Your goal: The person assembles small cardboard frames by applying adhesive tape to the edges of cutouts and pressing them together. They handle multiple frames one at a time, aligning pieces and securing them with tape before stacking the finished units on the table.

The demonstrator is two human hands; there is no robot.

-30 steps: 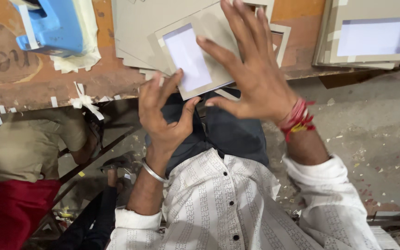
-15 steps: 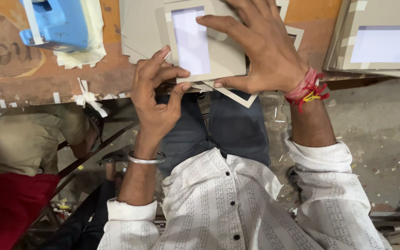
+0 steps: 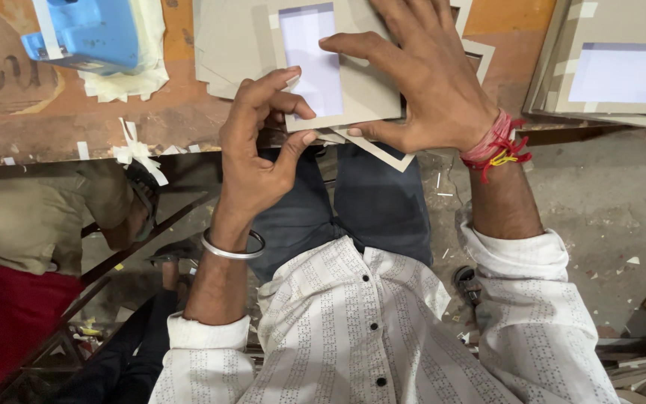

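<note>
A grey cardboard frame (image 3: pixel 360 90) with a pale lilac window lies on a pile of similar boards at the near edge of the worn orange table (image 3: pixel 181 112). My right hand (image 3: pixel 428 82) is spread flat on its right half, thumb hooked at the near edge. My left hand (image 3: pixel 263 150) pinches the frame's near left corner between forefinger and thumb. A metal bangle is on my left wrist and red threads are on my right. Another frame's corner (image 3: pixel 390 155) pokes out beneath.
A blue box-shaped tool (image 3: pixel 87 34) rests on pale paper at the back left. A stack of finished frames (image 3: pixel 607 75) sits at the right. Torn tape strips (image 3: pixel 136 153) hang off the table edge. Another person in a khaki shirt (image 3: pixel 39 217) crouches lower left.
The frame has turned from a slant to square with the table edge. My left hand has risen from below it to pinch its corner; my right hand stays on top.
</note>
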